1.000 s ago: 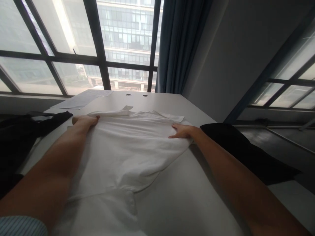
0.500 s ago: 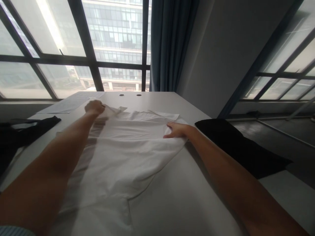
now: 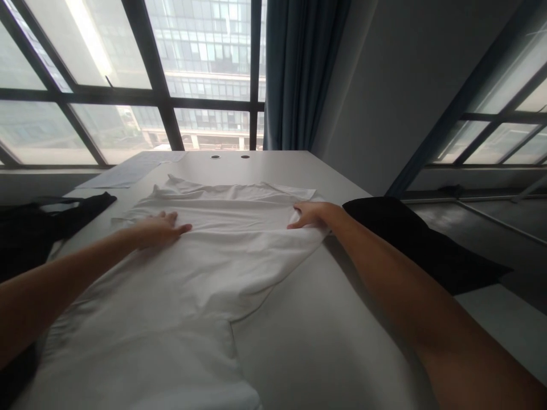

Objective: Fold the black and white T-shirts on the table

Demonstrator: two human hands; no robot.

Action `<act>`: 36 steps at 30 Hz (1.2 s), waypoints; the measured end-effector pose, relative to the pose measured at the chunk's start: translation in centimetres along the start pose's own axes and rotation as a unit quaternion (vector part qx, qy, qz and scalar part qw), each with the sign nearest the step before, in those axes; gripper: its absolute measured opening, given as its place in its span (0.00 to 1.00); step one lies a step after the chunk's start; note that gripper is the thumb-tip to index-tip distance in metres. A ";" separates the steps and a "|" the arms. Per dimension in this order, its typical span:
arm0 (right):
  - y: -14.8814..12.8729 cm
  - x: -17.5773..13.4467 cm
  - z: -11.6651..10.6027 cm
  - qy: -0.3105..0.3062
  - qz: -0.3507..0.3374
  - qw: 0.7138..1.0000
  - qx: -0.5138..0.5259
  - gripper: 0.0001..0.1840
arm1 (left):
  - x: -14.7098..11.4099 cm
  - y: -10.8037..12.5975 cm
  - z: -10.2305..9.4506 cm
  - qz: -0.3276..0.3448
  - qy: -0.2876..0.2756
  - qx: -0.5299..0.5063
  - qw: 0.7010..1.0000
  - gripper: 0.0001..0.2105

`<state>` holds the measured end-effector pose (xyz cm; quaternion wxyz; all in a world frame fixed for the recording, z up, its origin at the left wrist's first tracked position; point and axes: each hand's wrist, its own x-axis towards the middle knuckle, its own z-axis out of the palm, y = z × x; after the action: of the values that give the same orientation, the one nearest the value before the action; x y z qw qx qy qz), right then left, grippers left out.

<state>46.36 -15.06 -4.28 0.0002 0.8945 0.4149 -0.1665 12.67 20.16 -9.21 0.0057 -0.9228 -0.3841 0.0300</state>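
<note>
A white shirt (image 3: 183,279) lies spread over the white table (image 3: 294,330), with wrinkles and a fold running across its far part. My left hand (image 3: 160,229) rests flat on the cloth at the left, thumb and fingers apart. At the shirt's right side, my right hand (image 3: 311,213) pinches the fabric between thumb and fingers. The shirt's near end runs out of view at the bottom.
White paper sheets (image 3: 123,172) lie at the table's far left. A black bag-like item (image 3: 51,228) is at the left edge, and a black cloth-like object (image 3: 419,242) sits at the right. Windows and a blue curtain (image 3: 303,74) stand beyond.
My left hand has let go of the shirt's far left corner and come nearer, now flat on the cloth. That corner has dropped to the table. My right hand keeps its hold.
</note>
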 end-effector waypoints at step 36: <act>-4.8 -14.6 7.7 0.235 -0.089 0.963 -0.102 0.18 | -18.8 17.3 -2.5 0.228 0.130 -0.027 0.964 0.16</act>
<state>31.77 -23.85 -6.50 -0.0213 0.8634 0.4956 0.0920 11.87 -5.34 -6.32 0.0235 -0.9817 -0.1597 -0.1005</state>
